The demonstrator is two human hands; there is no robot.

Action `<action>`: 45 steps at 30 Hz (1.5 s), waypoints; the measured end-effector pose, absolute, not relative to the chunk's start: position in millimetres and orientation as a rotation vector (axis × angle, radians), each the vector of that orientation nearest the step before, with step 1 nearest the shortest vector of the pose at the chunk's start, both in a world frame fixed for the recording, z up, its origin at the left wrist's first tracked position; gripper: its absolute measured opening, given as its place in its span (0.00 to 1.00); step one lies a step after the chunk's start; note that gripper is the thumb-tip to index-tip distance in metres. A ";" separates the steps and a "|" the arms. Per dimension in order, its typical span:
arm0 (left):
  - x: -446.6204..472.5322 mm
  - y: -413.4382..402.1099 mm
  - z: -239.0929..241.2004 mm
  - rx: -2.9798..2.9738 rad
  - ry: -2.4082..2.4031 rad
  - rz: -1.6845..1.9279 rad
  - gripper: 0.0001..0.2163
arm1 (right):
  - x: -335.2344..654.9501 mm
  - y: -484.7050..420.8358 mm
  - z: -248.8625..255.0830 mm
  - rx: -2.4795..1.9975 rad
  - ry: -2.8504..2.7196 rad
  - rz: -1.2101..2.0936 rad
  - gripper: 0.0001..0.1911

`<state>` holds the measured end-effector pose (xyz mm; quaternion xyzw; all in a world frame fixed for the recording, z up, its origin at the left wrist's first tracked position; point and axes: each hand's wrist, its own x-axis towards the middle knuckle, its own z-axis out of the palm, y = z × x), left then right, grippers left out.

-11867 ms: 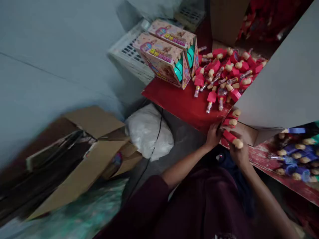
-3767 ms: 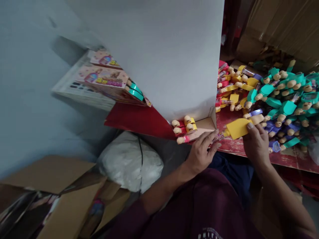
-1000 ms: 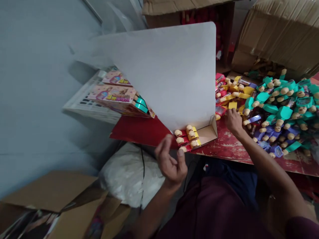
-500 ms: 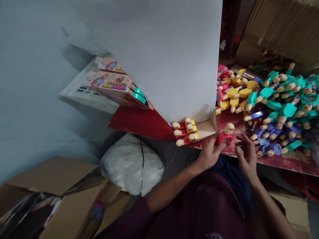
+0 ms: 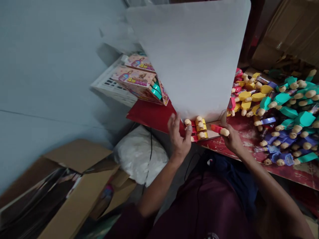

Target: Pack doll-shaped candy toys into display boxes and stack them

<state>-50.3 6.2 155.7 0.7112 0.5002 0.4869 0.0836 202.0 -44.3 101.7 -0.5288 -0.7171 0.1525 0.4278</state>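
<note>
My right hand [image 5: 232,138] grips a small red toy [image 5: 216,128] with a beige, head-like knob, over the bare right part of a shallow cardboard box [image 5: 212,133]. At the box's left end my left hand [image 5: 179,142] has its fingers spread, with the thumb close to the red toys there; whether it touches them I cannot tell. Side by side in the box lie several red toys [image 5: 193,130] and a row of yellow toys [image 5: 201,126], their knobs up. A tall pale board [image 5: 199,59] rises from the box's back.
On the red table [image 5: 249,132], to the right, lie piled green toys [image 5: 305,119], purple toys [image 5: 281,137] and loose yellow toys [image 5: 258,97]. Printed boxes [image 5: 136,78] stand behind left. A white sack [image 5: 141,156] and an opened carton [image 5: 77,156] are below.
The red toy has passed from my left hand to my right and is now over the box. My left hand has moved to the box's left end. The view has shifted.
</note>
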 end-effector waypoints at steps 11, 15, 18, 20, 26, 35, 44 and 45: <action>-46.4 11.0 132.1 2.146 1.417 1.174 0.30 | 208.7 -30.7 107.4 -1.314 -2.144 0.502 0.28; -49.0 9.9 133.8 2.172 1.395 1.149 0.29 | 202.8 0.8 111.9 -1.461 -2.190 0.610 0.12; -50.8 10.7 134.0 2.181 1.377 1.142 0.29 | 192.2 3.0 103.3 -1.515 -2.121 0.541 0.11; -51.6 11.5 132.8 2.184 1.379 1.144 0.30 | 187.1 -7.6 98.4 -1.518 -1.983 0.382 0.15; -50.3 3.2 138.2 2.231 1.450 1.192 0.30 | 215.5 -18.4 106.5 -1.640 -1.283 -0.069 0.14; -7.6 20.8 181.4 2.801 0.889 0.875 0.14 | 243.3 40.3 73.1 -2.327 -1.281 0.346 0.28; 14.2 51.1 173.9 3.005 0.878 0.427 0.12 | 249.1 14.2 81.6 -1.889 -1.031 0.092 0.15; 15.0 50.8 174.3 3.007 0.896 0.414 0.12 | 252.3 -0.4 89.5 -1.813 -0.988 0.086 0.16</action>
